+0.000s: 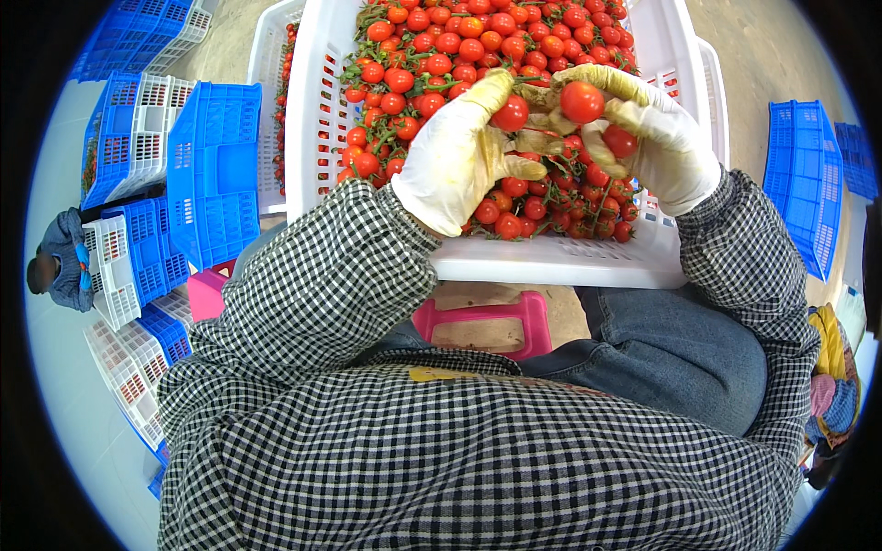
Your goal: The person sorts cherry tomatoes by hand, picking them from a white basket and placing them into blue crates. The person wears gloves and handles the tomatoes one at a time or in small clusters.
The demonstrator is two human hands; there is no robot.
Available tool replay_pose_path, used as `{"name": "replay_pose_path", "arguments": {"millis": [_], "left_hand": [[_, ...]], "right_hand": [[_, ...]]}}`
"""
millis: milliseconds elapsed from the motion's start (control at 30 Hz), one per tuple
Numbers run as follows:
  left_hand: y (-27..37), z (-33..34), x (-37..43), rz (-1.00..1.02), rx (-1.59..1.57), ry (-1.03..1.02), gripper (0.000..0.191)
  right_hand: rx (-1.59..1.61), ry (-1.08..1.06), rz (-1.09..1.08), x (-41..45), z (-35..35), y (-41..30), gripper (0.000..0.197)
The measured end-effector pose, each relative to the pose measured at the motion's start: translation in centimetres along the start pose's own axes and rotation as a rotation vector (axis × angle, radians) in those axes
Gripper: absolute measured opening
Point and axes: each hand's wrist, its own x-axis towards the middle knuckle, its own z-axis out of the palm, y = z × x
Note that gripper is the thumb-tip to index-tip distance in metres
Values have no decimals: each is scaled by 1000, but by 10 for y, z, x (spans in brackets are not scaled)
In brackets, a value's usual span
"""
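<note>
My left hand (460,153), in a stained white glove, holds a red cherry tomato (510,113) between thumb and fingers. Opposite it, my right hand (665,141), gloved alike, has one cherry tomato (582,102) at its fingertips. Another tomato (620,141) is tucked in its curled fingers. Both hands are over a white perforated plastic crate (551,270) in front of me, with their fingertips close together. Loose cherry tomatoes (441,65), some with green stems, fill much of the crate. Below my hands lie tomatoes on stems (530,206); the gloves hide part of the heap.
Another white crate (271,165) with tomatoes stands left of mine. Blue crates (215,172) and white crates (109,268) are stacked farther left, near a person (65,262). At right are a blue crate (803,186) and another person (834,386). A pink stool (534,324) shows between my legs.
</note>
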Motion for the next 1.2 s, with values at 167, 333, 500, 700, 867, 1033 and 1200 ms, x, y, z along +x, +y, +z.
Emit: {"name": "replay_pose_path", "arguments": {"millis": [167,333,500,700,867,1033,1200], "left_hand": [[39,-42,-4,452,556,80,49],[124,-101,-20,714,522,585,32],[175,-175,-46,469,710,1082,38],[161,-249,-58,-443,700,1290,72],[160,-206,-45,-165,933,1180,61],[113,-105,-27,541,1255,743,39],[83,-40,-33,1078,1494,660,28]], "right_hand": [[79,322,-176,-16,-38,-13,38],[-275,308,-396,-43,-109,-47,37],[-721,1113,-224,-55,-159,-44,25],[-1027,773,-558,-26,-112,-40,24],[-1399,18,-306,25,-33,12,31],[-1567,-67,-147,40,-26,38,31],[-1073,85,10,34,-35,16,13]]}}
